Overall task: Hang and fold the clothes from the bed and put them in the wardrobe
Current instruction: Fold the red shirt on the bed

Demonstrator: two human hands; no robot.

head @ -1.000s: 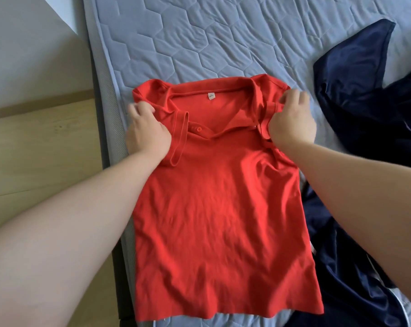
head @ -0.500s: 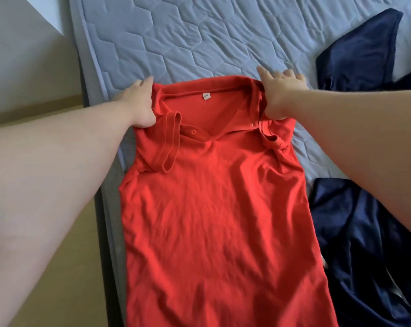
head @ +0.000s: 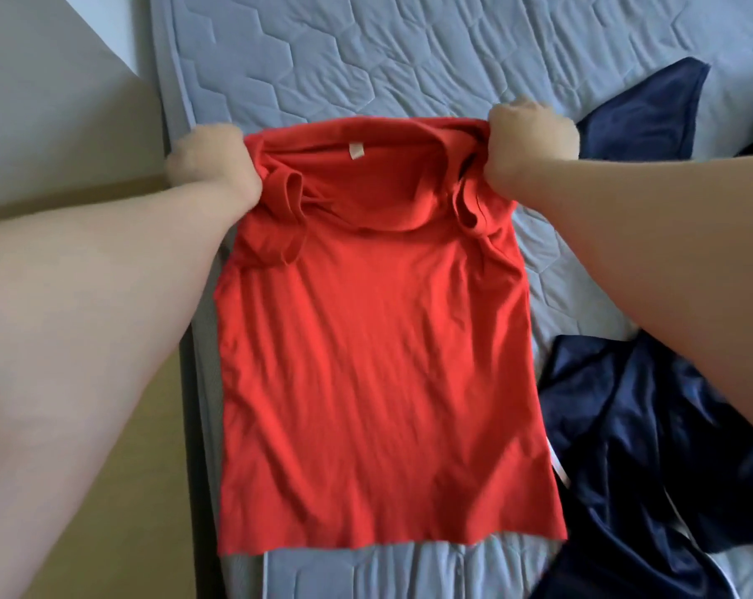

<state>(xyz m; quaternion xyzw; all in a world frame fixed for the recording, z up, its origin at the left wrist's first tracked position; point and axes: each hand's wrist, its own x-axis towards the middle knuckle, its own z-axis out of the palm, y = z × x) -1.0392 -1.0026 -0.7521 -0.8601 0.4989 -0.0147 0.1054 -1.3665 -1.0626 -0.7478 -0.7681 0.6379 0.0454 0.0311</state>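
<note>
I see one red shirt point(head: 379, 361) on the bed point(head: 366, 58) between my two hands; left hand point(head: 210, 162) and right hand point(head: 532, 140) each clench a shoulder. Navy clothing point(head: 651, 425) lies beside my right hand, count unclear.

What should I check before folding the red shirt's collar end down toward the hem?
1. Left hand grips shirt at its shoulder: ok.
2. Right hand grips the other shoulder: ok.
3. Both sleeves folded in over the front: ok.
4. Shirt body flat on bed: ok, lightly wrinkled.
5. Navy garment clear of shirt: not ok, it lies against the shirt's edge.
</note>
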